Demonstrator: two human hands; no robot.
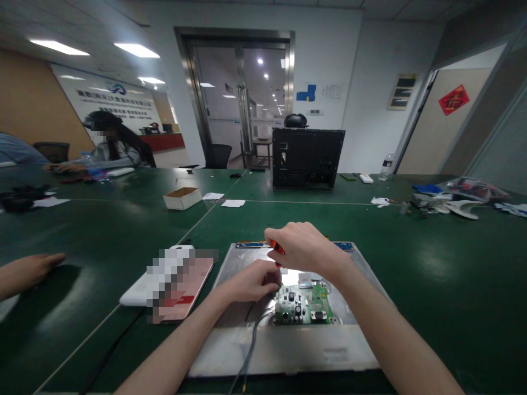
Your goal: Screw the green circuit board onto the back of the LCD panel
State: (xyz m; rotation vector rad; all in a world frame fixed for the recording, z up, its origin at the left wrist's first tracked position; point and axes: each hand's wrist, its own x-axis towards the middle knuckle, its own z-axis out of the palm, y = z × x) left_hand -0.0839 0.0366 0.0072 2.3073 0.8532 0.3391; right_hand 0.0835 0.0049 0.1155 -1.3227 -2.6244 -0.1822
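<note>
My right hand [302, 248] is closed around the red-and-black handle of a screwdriver [278, 248], which points down. Its tip is hidden near the upper left corner of a green circuit board [303, 303]. Close below it, my left hand [260, 281] has its fingers pinched together at that same corner, by the screwdriver's lower end; what they hold, if anything, I cannot make out. The board lies on the silvery metal back of a flat display panel [300, 348]. Dark cables [252, 351] run from the board's left side toward me.
Left of the panel lie a white object [138, 288] and a pink one [193, 288], partly blurred out. Another person's hand [35, 271] rests at far left. Beyond are a small open box [182, 198], a black monitor casing [308, 159] and clutter [448, 203] at right.
</note>
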